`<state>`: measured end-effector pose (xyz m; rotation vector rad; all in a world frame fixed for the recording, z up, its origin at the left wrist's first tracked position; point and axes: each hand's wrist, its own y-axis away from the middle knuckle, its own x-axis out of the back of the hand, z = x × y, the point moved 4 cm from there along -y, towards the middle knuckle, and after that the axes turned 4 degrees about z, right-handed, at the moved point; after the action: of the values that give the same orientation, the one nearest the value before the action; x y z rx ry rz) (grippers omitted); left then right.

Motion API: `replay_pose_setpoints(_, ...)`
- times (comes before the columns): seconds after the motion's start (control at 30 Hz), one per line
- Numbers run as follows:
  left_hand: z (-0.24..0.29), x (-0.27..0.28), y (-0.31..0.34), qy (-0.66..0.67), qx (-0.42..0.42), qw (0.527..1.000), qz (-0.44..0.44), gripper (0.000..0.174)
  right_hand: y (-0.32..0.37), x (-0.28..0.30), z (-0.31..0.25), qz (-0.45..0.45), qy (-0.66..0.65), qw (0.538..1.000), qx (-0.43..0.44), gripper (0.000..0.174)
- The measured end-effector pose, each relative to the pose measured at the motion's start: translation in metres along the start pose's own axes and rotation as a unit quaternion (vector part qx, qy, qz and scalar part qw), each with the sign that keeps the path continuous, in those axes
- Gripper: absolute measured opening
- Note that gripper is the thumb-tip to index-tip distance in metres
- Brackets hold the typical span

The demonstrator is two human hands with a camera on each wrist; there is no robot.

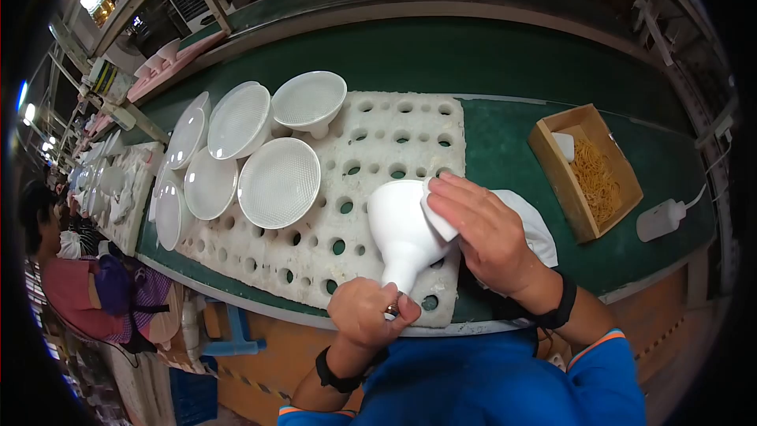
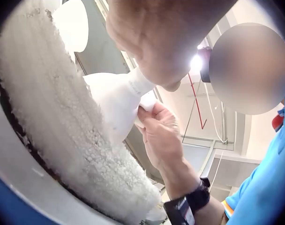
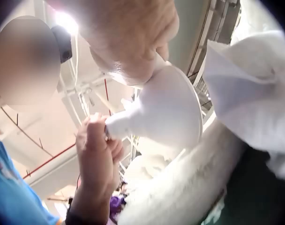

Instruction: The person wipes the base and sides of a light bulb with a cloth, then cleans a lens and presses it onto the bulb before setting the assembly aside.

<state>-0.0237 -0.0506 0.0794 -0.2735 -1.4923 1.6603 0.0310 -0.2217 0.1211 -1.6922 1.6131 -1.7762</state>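
Note:
A white reflector lamp bulb (image 1: 398, 217) is held tilted over the front right part of a foam board, its wide end pointing away from the body. My left hand (image 1: 363, 312) grips the narrow neck at the metal base, which the fingers mostly cover. Against the bulb's side, my right hand (image 1: 493, 233) presses a folded white cloth (image 1: 440, 217). In the left wrist view, the thumb and fingers of that right hand (image 2: 161, 136) pinch the cloth (image 2: 148, 101) beside the bulb (image 2: 112, 101).
Several reflector bulbs (image 1: 280, 183) stand face up in the left part of the holed foam board (image 1: 382, 122). A crumpled white cloth (image 1: 528, 225) lies right of it. Farther right are a box (image 1: 544, 146) of rubber bands and a white bottle (image 1: 661, 221). Another person (image 1: 75, 292) is at left.

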Motion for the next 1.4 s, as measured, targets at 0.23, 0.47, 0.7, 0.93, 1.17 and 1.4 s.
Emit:
replay_pose_setpoints(0.23, 0.002, 0.002, -0.002, 0.014, -0.033, 0.998, -0.058, 0.021, 0.003, 0.000, -0.030, -0.059, -0.073, 0.994, 0.049, 0.028)
replay_pose_setpoints(0.47, 0.006, 0.000, 0.003, 0.047, -0.043, 0.996, -0.064, 0.020, 0.002, 0.011, -0.017, -0.003, 0.034, 0.999, -0.009, 0.033)
replay_pose_setpoints(0.7, 0.007, 0.002, 0.003, 0.049, -0.058, 0.992, -0.105, 0.022, -0.005, 0.012, -0.016, -0.009, 0.006, 1.000, 0.012, 0.028)
replay_pose_setpoints(0.93, -0.002, 0.003, 0.013, 0.173, 0.352, 0.920, 0.020, 0.025, 0.003, 0.027, -0.014, -0.039, 0.018, 0.999, -0.025, 0.039)
replay_pose_setpoints(1.17, 0.000, -0.003, 0.015, 0.070, 0.114, 0.991, 0.015, 0.023, 0.013, 0.018, -0.026, -0.027, 0.014, 0.999, -0.038, 0.035)
replay_pose_setpoints(1.4, 0.004, -0.003, 0.006, 0.028, 0.019, 0.999, 0.000, 0.020, -0.003, 0.005, -0.015, -0.041, 0.020, 0.998, 0.044, 0.036)
